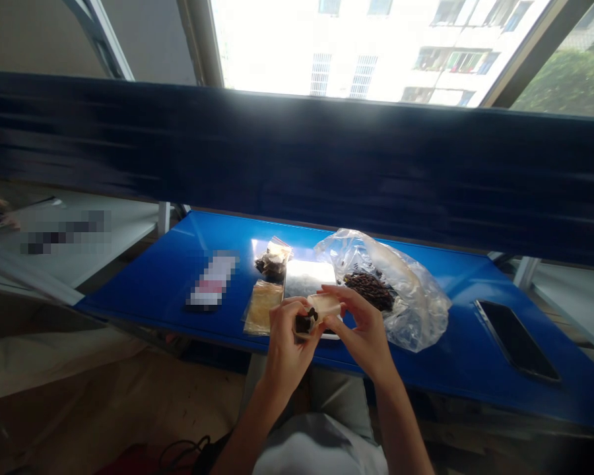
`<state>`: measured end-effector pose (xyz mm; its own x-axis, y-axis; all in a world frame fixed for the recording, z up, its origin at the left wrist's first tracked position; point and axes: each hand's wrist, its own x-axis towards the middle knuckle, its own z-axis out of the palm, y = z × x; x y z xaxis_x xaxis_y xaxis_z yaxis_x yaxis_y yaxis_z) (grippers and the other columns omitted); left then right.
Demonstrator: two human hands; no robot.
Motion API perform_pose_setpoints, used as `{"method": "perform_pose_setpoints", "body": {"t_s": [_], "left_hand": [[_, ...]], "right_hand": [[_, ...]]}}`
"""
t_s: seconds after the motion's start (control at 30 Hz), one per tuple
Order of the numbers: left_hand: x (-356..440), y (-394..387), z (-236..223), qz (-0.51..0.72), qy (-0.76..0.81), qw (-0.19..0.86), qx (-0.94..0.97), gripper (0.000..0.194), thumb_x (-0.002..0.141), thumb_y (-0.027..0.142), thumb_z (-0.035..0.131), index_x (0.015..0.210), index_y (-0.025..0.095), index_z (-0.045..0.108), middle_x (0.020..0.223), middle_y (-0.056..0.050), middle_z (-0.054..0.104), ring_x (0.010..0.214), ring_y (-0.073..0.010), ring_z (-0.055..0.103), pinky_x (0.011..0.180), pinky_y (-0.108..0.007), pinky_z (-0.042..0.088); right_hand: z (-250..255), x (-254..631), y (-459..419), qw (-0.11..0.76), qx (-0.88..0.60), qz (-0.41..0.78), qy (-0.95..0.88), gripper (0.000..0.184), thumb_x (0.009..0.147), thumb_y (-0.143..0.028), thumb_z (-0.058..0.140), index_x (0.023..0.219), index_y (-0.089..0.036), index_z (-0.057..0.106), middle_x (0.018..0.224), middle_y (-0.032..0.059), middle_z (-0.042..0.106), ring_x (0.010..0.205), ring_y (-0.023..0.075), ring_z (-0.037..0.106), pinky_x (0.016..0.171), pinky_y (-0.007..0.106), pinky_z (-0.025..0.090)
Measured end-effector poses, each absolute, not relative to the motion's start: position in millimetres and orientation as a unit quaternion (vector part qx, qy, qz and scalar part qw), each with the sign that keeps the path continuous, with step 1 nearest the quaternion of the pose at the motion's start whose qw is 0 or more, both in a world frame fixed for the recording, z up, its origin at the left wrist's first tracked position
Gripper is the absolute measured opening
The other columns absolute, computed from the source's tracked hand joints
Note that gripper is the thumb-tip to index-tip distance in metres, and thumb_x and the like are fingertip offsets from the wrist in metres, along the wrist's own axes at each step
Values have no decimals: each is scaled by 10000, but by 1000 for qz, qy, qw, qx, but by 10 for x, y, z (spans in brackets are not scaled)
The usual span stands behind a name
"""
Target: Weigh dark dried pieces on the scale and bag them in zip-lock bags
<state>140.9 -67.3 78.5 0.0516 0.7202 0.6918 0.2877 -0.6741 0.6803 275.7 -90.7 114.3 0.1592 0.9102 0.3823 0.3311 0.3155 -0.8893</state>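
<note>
My left hand [290, 340] and my right hand [362, 326] meet above a blue table top [440, 343]. Between them they pinch a small cream paper or film pouch [324, 305] with dark brown pieces [305, 322] at its open end. Just behind my right hand, a clear plastic bag [416, 310] lies crumpled around a heap of dark brown pieces [369, 290]. A square silver foil sheet [309, 278] sits behind my hands. A small tan packet [262, 307] lies to the left of it, and a clear packet with mixed brown contents [273, 259] lies behind that.
A black smartphone [517, 341] lies face up at the table's right. A pixelated, blurred object [212, 280] lies at the left. A white shelf [79, 244] stands beyond the table's left end. A motion-blurred dark blue band crosses the view before a window.
</note>
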Motion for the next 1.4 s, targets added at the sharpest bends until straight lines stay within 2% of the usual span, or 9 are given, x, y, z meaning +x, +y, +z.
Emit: {"method": "perform_pose_setpoints", "body": {"t_s": [0.23,0.43,0.7,0.93,1.1,1.17,1.27,1.4], "left_hand": [[1389,-652,796,572,343,103,738,290,841,256,621,1115,214,539,987,-64,651,930,-181,619,817,-299,506],[1367,-657,838,567,356,107,735,177,820,217,632,993,216,597,943,-47,660,886,-181,616,777,-289,495],[1389,-672,865,580,349,127,725,151,795,219,670,872,207,541,916,-36,645,865,-161,604,763,-273,475],[1393,-696,893,548,328,143,756,387,807,273,676,1157,232,518,965,-43,659,869,-165,624,799,-299,480],[1403,-717,903,524,305,140,783,357,849,243,617,1190,242,510,985,-50,657,897,-174,621,811,-308,472],[1388,-712,894,517,297,158,787,348,856,237,606,1188,240,501,1021,-58,654,923,-176,618,827,-311,470],[1338,-683,858,514,306,238,765,387,866,269,596,1227,231,460,1084,-83,641,967,-185,611,866,-333,467],[1271,-626,814,514,318,383,698,427,905,326,522,1291,204,385,1070,-103,637,985,-197,620,849,-341,481]], "right_hand": [[1139,2754,-905,561,-502,268,-601,295,755,-306,720,1045,-261,691,1025,39,728,862,198,627,663,288,432],[1159,2751,-912,564,-499,264,-603,305,755,-316,733,1052,-274,681,1049,32,718,894,193,621,675,283,441],[1113,2803,-940,576,-488,290,-589,337,756,-354,734,1073,-260,672,1083,65,705,934,215,633,707,303,478],[1104,2825,-940,615,-451,343,-549,405,799,-362,692,1184,-288,593,1192,68,666,1044,228,639,848,357,512],[1095,2815,-936,596,-465,325,-568,392,760,-337,734,1131,-282,618,1118,57,686,1004,215,650,836,342,524],[1103,2852,-931,587,-486,305,-571,393,734,-336,755,1101,-271,630,1081,54,687,976,214,653,824,341,527],[1125,2975,-928,610,-517,272,-535,437,729,-346,756,1134,-273,609,1034,41,679,913,200,664,822,340,528],[1142,3137,-953,633,-550,236,-490,374,839,-403,623,1186,-268,595,1017,49,664,894,190,655,792,329,524]]}}
